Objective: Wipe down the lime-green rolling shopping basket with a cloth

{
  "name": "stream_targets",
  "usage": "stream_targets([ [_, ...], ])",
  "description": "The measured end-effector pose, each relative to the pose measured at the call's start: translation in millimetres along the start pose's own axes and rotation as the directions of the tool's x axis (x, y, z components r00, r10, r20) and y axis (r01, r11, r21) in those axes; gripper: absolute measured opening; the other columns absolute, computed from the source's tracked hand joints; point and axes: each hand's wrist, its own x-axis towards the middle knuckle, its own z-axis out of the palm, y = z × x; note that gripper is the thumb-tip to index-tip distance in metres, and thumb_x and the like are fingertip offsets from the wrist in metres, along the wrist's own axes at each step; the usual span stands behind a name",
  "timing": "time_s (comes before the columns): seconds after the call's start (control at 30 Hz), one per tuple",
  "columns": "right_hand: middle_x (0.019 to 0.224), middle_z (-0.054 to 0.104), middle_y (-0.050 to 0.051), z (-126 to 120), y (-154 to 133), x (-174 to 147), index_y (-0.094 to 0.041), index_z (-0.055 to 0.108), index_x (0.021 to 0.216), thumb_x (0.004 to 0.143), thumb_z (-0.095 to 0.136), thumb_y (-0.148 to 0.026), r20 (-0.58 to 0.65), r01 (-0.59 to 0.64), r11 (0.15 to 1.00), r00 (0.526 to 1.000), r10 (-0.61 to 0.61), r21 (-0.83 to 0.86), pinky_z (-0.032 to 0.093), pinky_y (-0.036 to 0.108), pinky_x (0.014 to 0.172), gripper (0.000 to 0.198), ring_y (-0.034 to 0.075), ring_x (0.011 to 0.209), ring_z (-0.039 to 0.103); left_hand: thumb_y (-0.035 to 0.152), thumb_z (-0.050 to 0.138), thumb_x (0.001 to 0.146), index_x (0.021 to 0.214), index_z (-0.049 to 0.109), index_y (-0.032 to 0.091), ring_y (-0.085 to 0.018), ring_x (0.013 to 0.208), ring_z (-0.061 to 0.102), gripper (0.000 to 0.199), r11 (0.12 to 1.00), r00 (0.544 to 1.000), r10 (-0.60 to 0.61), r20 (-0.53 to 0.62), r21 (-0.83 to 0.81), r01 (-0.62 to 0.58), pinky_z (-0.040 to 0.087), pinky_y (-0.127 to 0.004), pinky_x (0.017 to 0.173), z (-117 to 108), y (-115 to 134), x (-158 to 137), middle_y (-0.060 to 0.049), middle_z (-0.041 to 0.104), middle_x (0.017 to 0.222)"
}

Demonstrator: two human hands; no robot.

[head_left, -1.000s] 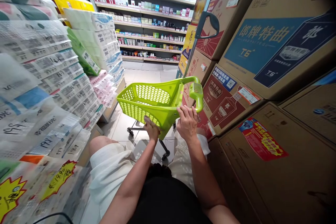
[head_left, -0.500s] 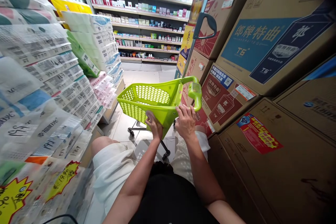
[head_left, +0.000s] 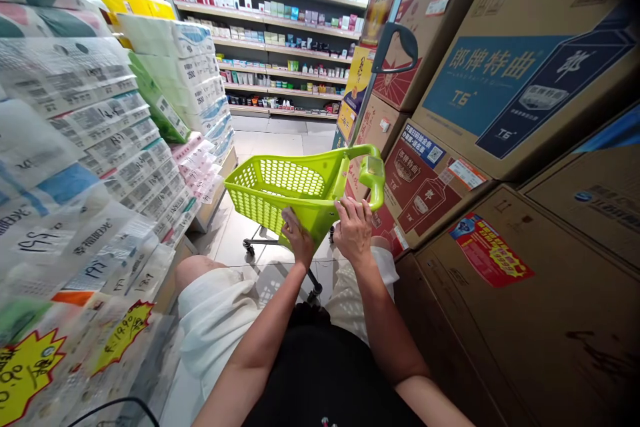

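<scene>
A lime-green shopping cart (head_left: 280, 170) with a perforated basket stands between my knees, turned sideways, its handle to the right. My left hand (head_left: 300, 240) is closed on a small greyish cloth (head_left: 289, 217), pressed to the near side wall of the basket. My right hand (head_left: 354, 230) lies with its fingers curled over the cart's edge beside the handle (head_left: 379, 197). No goods show in the visible part of the basket. The thumb of my right hand is mostly hidden.
Stacked paper packs (head_left: 115, 120) rise close on my left. On the right are piled cardboard cartons (head_left: 500, 80) and a trolley's grey handle (head_left: 397, 47). Shelves (head_left: 270, 43) of small boxes and bottles stand ahead, beyond pale floor tiles (head_left: 280, 137).
My left hand has slid slightly right and down along the basket wall with the cloth. The cart and my right hand hold nearly the same place.
</scene>
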Motion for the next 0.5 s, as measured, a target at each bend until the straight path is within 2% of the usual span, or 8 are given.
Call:
stream_targets([
  [0.1,0.138,0.068,0.011,-2.3,-0.3,0.4,-0.017,0.064,0.135,0.087,0.052,-0.009,0.020,-0.002,1.000,1.000,0.002,-0.001,0.019,0.047,0.128,0.051,0.025,0.138,0.052,0.011,0.043,0.097,0.161,0.031,0.004,-0.033,0.135,0.049,0.066,0.999,0.999,0.032,0.041,-0.007,-0.032,0.043,-0.051,0.116,0.7,0.9,-9.2,-0.029,0.040,0.148],
  [0.2,0.139,0.067,0.012,-2.4,-0.8,0.4,-0.017,0.063,0.137,0.087,0.052,-0.010,0.032,-0.013,1.000,0.999,0.013,-0.002,0.019,0.048,0.129,0.051,0.026,0.139,0.051,0.005,0.041,0.092,0.153,0.047,0.011,-0.032,0.136,0.047,0.062,0.997,0.986,0.076,0.148,-0.019,-0.074,0.043,-0.052,0.115,-4.0,-13.5,-34.2,-0.024,0.045,0.145],
  [0.27,0.139,0.067,0.012,-1.6,-1.2,0.3,-0.017,0.063,0.137,0.087,0.052,-0.010,0.033,-0.019,1.000,0.999,0.019,-0.002,0.019,0.048,0.129,0.051,0.026,0.139,0.051,0.003,0.040,0.089,0.150,0.051,0.015,-0.031,0.132,0.049,0.063,0.996,0.980,0.090,0.178,-0.036,-0.085,0.046,-0.053,0.113,-7.1,-18.1,-43.6,-0.022,0.049,0.140],
  [0.33,0.140,0.066,0.012,-0.9,-1.6,0.3,-0.017,0.063,0.136,0.087,0.052,-0.010,0.036,-0.022,1.000,0.999,0.022,-0.004,0.019,0.048,0.129,0.050,0.026,0.139,0.050,0.006,0.040,0.091,0.152,0.051,0.017,-0.030,0.131,0.050,0.063,0.991,0.977,0.127,0.172,-0.055,-0.119,0.047,-0.054,0.112,-7.7,-10.9,-40.8,-0.022,0.051,0.140],
  [0.5,0.140,0.066,0.012,-1.6,-1.5,0.1,-0.015,0.063,0.136,0.088,0.051,-0.010,0.049,-0.024,1.000,0.998,0.025,-0.019,0.018,0.047,0.130,0.050,0.025,0.140,0.051,0.015,0.041,0.098,0.150,0.053,0.015,-0.031,0.139,0.044,0.054,0.959,0.939,0.283,0.195,-0.060,-0.276,0.036,-0.053,0.121,-3.5,22.8,-16.8,-0.023,0.050,0.147],
])
